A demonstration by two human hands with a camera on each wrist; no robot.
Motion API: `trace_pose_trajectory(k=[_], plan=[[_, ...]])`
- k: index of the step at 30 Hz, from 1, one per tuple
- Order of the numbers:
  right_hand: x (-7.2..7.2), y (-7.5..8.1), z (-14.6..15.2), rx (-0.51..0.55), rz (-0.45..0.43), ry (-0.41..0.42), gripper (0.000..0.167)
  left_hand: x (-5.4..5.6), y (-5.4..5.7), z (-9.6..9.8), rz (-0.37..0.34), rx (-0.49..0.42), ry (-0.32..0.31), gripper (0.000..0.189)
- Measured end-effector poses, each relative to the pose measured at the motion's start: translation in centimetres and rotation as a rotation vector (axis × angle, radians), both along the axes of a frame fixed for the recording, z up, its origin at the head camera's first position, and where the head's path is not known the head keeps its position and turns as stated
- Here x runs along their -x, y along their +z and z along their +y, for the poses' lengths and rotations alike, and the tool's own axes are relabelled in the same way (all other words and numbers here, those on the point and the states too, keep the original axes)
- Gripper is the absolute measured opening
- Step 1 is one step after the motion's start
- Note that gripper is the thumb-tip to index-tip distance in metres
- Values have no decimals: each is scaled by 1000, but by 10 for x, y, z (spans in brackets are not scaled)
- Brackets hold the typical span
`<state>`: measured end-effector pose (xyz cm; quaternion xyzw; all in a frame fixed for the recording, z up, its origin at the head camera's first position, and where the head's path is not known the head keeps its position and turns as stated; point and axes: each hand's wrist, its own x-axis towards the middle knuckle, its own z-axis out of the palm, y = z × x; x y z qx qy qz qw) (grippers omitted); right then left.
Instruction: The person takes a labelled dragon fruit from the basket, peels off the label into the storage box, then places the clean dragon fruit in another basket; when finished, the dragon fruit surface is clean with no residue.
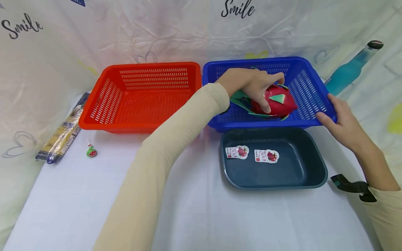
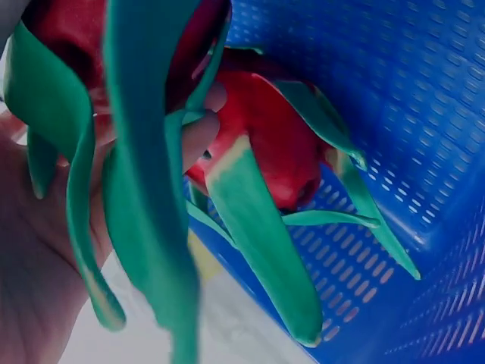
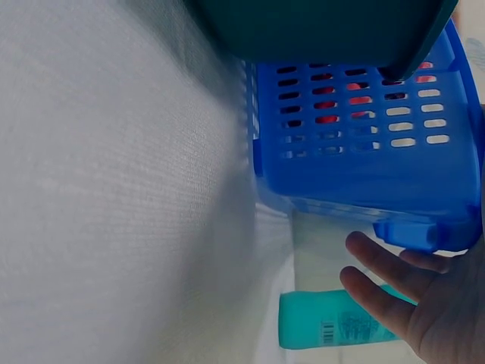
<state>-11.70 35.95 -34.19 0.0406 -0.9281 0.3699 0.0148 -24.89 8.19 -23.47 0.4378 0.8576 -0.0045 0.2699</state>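
In the head view my left hand (image 1: 255, 84) reaches into the blue basket (image 1: 314, 101) and grips a red dragon fruit (image 1: 279, 108) with green leaf-like scales, thumb on its near side. The left wrist view has this held dragon fruit (image 2: 68, 34) close up, its long green scales hanging in front of the palm. Beyond it a second dragon fruit (image 2: 261, 129) lies in the basket. My right hand (image 1: 345, 125) holds the basket's right near corner, thumb over the rim. From the right wrist view, its fingers (image 3: 386, 265) extend along the outside, below the rim.
A dark teal tub (image 1: 276, 177) with two dragon fruit stickers (image 1: 267, 156) stands in front of the blue basket. To the left are a red basket (image 1: 141, 127), a long golden packet (image 1: 64, 134) and a small lollipop (image 1: 91, 151). A turquoise bottle (image 1: 345, 75) lies behind my right hand.
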Motion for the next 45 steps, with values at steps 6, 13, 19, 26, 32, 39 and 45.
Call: trace_pose_trajectory(k=[6,13,19,26,32,39,45], plan=[[-3,1,2,-5,-3,-10,77,0,-1,2,-7,33,-5,93],[-4,0,3,-2,-4,-12,77,-3,1,5,-32,120,-17,99],[-3,-1,3,-2,5,-10,77,-4,-3,6,-4,154,-43,97],[-3,-2,2,5,17,1,77,-8,-9,4,39,235,-89,89],[-1,-1,2,-5,22,-1,77,-11,-4,4,106,322,-87,102],[-2,-2,2,-8,16,-2,78,-12,-7,0,100,339,-84,105],[-1,-2,0,3,13,7,77,-9,-5,-12,21,328,-42,101]])
